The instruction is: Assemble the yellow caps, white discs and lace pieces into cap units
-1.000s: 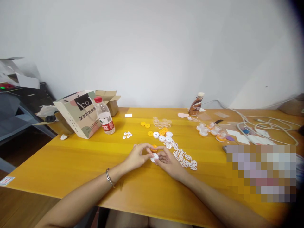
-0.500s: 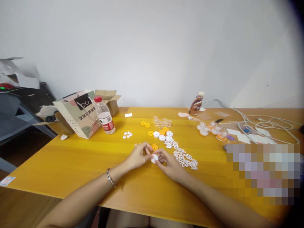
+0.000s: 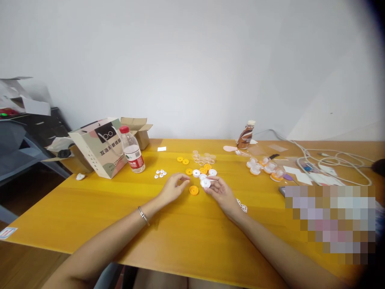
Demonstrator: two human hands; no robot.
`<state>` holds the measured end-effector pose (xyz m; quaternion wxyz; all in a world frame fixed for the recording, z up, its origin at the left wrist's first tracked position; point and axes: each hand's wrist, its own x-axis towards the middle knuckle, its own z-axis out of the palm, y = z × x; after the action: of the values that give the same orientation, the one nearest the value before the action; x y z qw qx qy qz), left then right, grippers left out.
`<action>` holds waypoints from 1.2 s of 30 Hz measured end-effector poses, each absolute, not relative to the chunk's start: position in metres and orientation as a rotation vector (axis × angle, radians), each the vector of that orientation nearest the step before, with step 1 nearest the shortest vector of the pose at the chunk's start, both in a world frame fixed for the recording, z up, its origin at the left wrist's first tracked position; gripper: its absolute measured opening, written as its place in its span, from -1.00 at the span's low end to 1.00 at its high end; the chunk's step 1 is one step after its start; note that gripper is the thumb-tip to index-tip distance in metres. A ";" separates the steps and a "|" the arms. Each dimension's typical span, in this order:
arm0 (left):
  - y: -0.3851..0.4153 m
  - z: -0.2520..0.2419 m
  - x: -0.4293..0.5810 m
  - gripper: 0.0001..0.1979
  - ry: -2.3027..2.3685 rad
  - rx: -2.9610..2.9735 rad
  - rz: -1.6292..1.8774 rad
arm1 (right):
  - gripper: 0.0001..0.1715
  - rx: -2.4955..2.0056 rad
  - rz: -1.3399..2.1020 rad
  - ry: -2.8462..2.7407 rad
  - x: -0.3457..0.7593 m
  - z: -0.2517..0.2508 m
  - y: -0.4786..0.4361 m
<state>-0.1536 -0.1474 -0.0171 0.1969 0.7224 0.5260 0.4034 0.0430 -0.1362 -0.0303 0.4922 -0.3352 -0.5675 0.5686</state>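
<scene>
Room: a plain white wall behind a yellow table [image 3: 90, 208], with dark clutter beyond the table's left edge.
Right hand [image 3: 221, 193]: rests mid-table toward the far edge, with thumb and forefinger closed on the rim of a white disc [image 3: 205, 183] and the other fingers loosely curled.
White disc: lifted just off the surface, flat face up, close to the loose discs [image 3: 202, 171].
Left hand [image 3: 175, 188]: rests on the table, half curled, fingertips pointing at the orange disc [image 3: 194, 190]. I cannot tell whether anything small sits between its fingertips.
Orange disc: flat on the table between the two hands, touching neither.
Handling: the white disc looks like a light, stiff, smooth plastic moulding. It probably slips easily, so the rim is the best place to pinch it.
Far left corner: paper bag [image 3: 99, 146], water bottle [image 3: 131, 154], cardboard box [image 3: 140, 130].
Near the bottle: small white pieces [image 3: 161, 173].
Far edge, right: brown drink bottle [image 3: 246, 135], finished-looking pieces [image 3: 267, 166], cables [image 3: 331, 158].
By the right wrist: white wheel-shaped parts [image 3: 243, 207], partly hidden.
</scene>
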 end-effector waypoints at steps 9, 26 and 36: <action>-0.077 -0.003 -0.115 -0.84 1.555 2.467 0.724 | -0.49 -0.832 1.213 -1.168 0.053 -0.037 -0.116; -0.169 -0.006 -0.143 -0.76 1.309 2.439 0.613 | -0.53 -0.828 1.263 -1.236 0.047 -0.033 -0.128; -0.158 -0.006 -0.141 -0.66 0.972 1.590 1.103 | -0.60 -0.844 1.284 -1.473 0.038 -0.027 -0.144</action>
<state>-0.1407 -0.1584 -0.0059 0.4691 0.6485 0.3965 0.4497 0.0383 -0.1442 -0.0271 0.4852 -0.3469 -0.6051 0.5274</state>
